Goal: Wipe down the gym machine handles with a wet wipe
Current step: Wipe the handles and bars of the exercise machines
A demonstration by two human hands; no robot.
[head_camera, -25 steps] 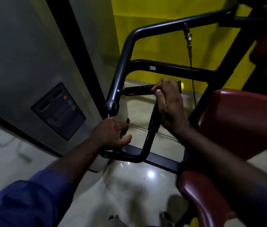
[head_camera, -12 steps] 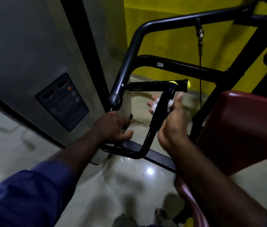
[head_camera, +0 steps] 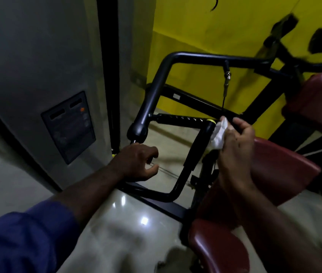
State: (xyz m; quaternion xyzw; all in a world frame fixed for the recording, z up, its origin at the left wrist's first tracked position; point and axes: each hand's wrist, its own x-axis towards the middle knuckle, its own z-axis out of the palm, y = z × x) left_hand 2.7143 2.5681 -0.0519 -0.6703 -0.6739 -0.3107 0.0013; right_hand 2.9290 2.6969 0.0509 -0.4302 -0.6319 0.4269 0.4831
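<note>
A black gym machine arm carries a horizontal ribbed handle (head_camera: pixel 178 119) with a yellow end cap (head_camera: pixel 211 121), and an upright grip (head_camera: pixel 196 150) that runs down from its right end. My right hand (head_camera: pixel 235 146) holds a crumpled white wet wipe (head_camera: pixel 219 134) just right of the yellow cap, beside the top of the upright grip. My left hand (head_camera: pixel 136 164) is curled around the lower left part of the frame, below the round pivot (head_camera: pixel 138 130). The bar under its palm is hidden.
Red padded seat (head_camera: pixel 282 170) and back pad (head_camera: pixel 318 101) sit to the right. A grey column with a dark panel (head_camera: pixel 69 125) stands at left. A thin cable (head_camera: pixel 225 89) hangs from the top bar (head_camera: pixel 215 58). Yellow wall behind, glossy floor below.
My right hand came off the horizontal handle, passed around the upright grip, and now sits to the right of the yellow cap with the wipe showing. My left hand stayed on the frame.
</note>
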